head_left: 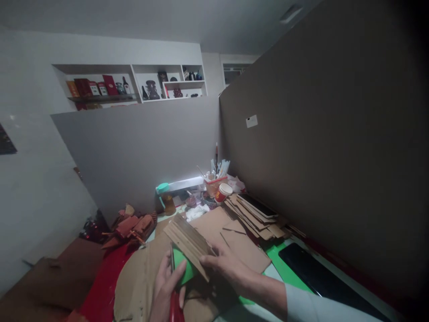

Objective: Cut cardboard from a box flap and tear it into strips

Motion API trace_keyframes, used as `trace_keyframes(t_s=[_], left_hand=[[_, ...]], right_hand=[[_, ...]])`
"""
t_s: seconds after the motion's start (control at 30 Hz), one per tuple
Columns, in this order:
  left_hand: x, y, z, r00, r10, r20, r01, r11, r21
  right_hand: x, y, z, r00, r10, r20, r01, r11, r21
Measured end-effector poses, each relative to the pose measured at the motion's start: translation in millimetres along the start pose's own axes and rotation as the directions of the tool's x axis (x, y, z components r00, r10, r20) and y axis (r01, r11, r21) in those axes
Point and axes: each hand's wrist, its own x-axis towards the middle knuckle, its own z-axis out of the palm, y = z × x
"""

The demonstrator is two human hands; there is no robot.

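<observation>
My right hand (225,264) grips a stack of corrugated cardboard strips (187,241), held tilted above the desk. My left hand (166,286) sits just under the stack, with its thumb on a green piece (182,268). A red handle (174,308) shows below that hand; whether the fingers hold it is hidden. Larger brown cardboard sheets (234,241) lie on the desk beneath both hands.
A pile of cardboard pieces with a dark phone on top (254,210) lies to the right. A dark tablet (315,273) rests on a green mat (281,264). A lit lamp (181,185), a red cup (223,193) and a pen holder (216,181) stand at the back. A cardboard model (132,226) sits left.
</observation>
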Motion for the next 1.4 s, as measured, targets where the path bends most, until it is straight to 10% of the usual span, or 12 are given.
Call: trace_keyframes(t_s=[0.47, 0.67, 0.9, 1.1, 1.4], left_hand=[[-14.7, 22.9, 2.0, 0.999, 0.024, -0.036, -0.028, 0.993, -0.112], [-24.3, 36.2, -3.1, 0.977, -0.147, -0.156, 0.127, 0.984, -0.128], [8.1, 44.9, -44.6, 0.908, 0.065, -0.413, -0.002, 0.988, 0.152], [12.7, 50.0, -66.7, 0.854, 0.096, -0.511, 0.036, 0.969, 0.243], [21.3, 48.5, -82.6, 0.877, 0.027, -0.479, 0.121, 0.954, 0.275]], right_hand=[[-18.1, -8.9, -4.0, 0.953, 0.046, 0.299, -0.044, 0.999, -0.013], [-28.7, -26.2, -13.6, 0.881, 0.142, 0.451, -0.024, 0.966, -0.256], [0.1, -41.7, -47.9, 0.971, 0.024, 0.239, 0.183, 0.573, -0.799], [23.4, -23.8, -27.6, 0.97, -0.006, 0.243, 0.238, 0.231, -0.943], [6.9, -26.2, -39.9, 0.903, -0.034, 0.427, 0.426, 0.188, -0.885]])
